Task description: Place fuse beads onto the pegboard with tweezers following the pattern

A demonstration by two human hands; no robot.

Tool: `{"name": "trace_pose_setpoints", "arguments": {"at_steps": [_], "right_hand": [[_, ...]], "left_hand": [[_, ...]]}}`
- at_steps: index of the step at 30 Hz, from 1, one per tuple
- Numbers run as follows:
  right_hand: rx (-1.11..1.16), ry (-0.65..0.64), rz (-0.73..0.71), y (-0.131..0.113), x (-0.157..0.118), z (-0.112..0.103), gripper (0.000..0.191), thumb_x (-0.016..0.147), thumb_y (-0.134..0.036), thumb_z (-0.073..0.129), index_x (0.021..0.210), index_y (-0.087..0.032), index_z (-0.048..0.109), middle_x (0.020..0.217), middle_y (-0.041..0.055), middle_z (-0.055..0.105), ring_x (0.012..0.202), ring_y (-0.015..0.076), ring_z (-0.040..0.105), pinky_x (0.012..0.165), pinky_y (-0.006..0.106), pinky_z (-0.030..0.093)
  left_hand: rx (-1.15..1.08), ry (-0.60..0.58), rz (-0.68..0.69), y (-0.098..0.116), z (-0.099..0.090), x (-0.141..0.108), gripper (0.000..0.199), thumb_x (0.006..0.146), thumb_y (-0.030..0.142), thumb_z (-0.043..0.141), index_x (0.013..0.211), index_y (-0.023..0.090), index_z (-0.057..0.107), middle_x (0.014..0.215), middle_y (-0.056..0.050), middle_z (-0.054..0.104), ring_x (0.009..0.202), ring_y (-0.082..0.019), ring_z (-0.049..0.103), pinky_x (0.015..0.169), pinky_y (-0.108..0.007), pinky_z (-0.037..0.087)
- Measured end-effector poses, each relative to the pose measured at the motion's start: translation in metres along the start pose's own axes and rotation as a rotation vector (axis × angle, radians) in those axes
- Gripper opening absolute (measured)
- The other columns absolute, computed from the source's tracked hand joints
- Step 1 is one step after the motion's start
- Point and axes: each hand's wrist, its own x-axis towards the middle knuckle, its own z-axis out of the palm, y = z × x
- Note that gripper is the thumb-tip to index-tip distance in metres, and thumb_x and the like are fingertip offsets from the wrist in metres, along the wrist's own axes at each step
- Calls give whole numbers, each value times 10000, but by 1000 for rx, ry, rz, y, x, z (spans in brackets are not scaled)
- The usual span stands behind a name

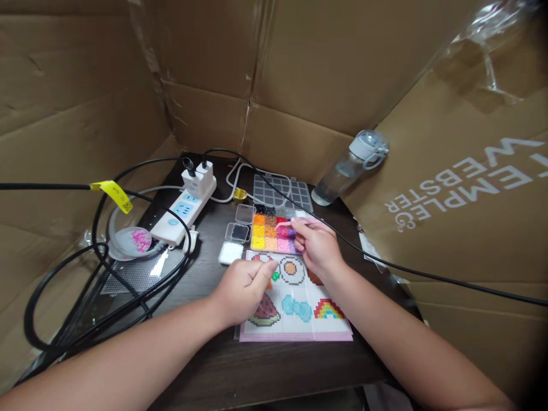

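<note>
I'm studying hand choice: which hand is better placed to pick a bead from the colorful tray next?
Right, I'd judge. The right hand holds a slim pink tool with its tip over the bead tray, while the left hand is curled over the pattern sheet, farther from the tray.

Reads "TEMPLE & WEBSTER" in pale capitals on the right-hand cardboard wall (466, 251). Stands upside down there, set over 2 lines: in view, "TEMPLE &" below, "WEBSTER" above, both running from right to left. Bears a dark square code and tiny print on the yellow tag (107, 189) fixed to the black cable (51, 186), too small to make out.
</note>
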Motion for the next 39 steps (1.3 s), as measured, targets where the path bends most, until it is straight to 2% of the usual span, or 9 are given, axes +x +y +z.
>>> {"name": "trace_pose_setpoints", "arguments": {"at_steps": [2,4,6,8,9,13,23,32,39], "right_hand": [[-72,-75,27,-3,-22,-15,196,680,-331,723,704,-142,681,652,38,661,363,39,371,336,207,259],[-233,-145,2,-5,-43,-27,178,713,-324,705,744,-149,717,633,46,674,409,87,489,371,223,363],[-342,-214,-103,-3,-60,-35,117,723,-278,702,746,-169,738,737,66,717,630,160,645,581,270,520],[-374,-273,-182,1,-69,-38,74,729,-241,695,754,-195,747,815,62,733,801,197,678,760,310,540],[-371,-297,-199,3,-71,-38,70,731,-229,690,762,-207,748,825,56,735,827,201,681,790,318,540],[-352,-364,-193,10,-72,-36,83,741,-209,671,766,-229,747,806,39,738,796,194,689,775,315,554],[-378,-372,-201,11,-71,-36,86,747,-202,672,772,-235,747,794,30,739,764,187,691,740,294,558],[-387,-356,-190,12,-72,-35,78,741,-214,676,761,-232,749,781,34,739,749,191,691,731,300,557],[-389,-356,-205,11,-71,-34,86,743,-204,669,759,-235,748,786,34,739,767,190,689,756,305,555]], "left_hand": [[14,5,6,-1,0,0,500,900,423,367,467,173,378,464,19,402,478,-104,392,474,-223,304],[16,5,1,-2,0,0,499,900,432,368,477,170,392,461,20,404,475,-104,402,473,-222,314],[5,-5,-14,-2,0,0,493,902,440,364,499,164,433,466,17,430,483,-110,433,483,-222,337],[-2,-6,-26,-1,0,0,486,901,437,369,521,156,482,477,11,470,495,-115,467,498,-222,360],[-2,-4,-29,-1,-1,0,481,900,432,373,534,151,509,485,8,490,501,-117,480,507,-223,369],[4,3,-36,2,-2,0,473,899,418,385,560,140,563,494,5,521,506,-115,498,518,-221,379],[29,31,-16,1,-1,0,494,894,414,393,473,156,423,456,30,400,466,-89,411,470,-214,318],[4,13,-21,2,-1,0,475,902,391,397,537,138,567,491,-8,556,510,-119,532,502,-216,397],[13,27,-10,2,0,0,484,901,396,396,519,142,551,484,-13,559,503,-120,535,483,-212,392]]}}
